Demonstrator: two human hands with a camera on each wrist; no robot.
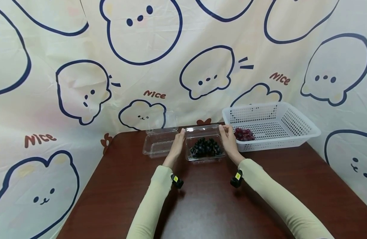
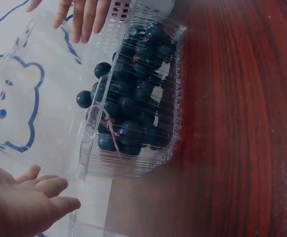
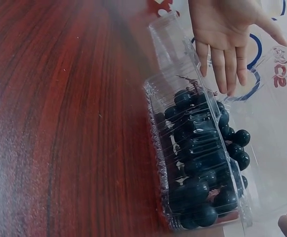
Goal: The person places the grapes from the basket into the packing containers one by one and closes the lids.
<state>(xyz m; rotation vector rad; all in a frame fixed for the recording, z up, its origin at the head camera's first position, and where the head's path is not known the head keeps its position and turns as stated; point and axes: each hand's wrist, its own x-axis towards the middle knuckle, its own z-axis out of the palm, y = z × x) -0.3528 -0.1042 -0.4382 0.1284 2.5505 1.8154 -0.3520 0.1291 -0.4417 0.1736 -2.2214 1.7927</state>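
A clear plastic clamshell box [image 1: 187,156] holds a bunch of dark grapes [image 1: 205,148], a few of them rising above its rim. Its see-through lid [image 2: 39,84] stands raised at the back. My left hand [image 1: 178,143] is at the box's left side, fingers extended toward the lid. On the other side my right hand [image 1: 229,141] reaches along the lid's right edge, its fingers also straight. The right wrist view shows my left hand [image 3: 227,39] with palm and fingers spread, close to the lid.
A second clear clamshell box [image 1: 159,144] lies with its lid up to the left. At the right stands a white perforated basket [image 1: 279,143] with red grapes [image 1: 244,134] in its near left corner. A cartoon-printed cloth [image 1: 201,39] hangs behind the brown table [image 1: 201,202].
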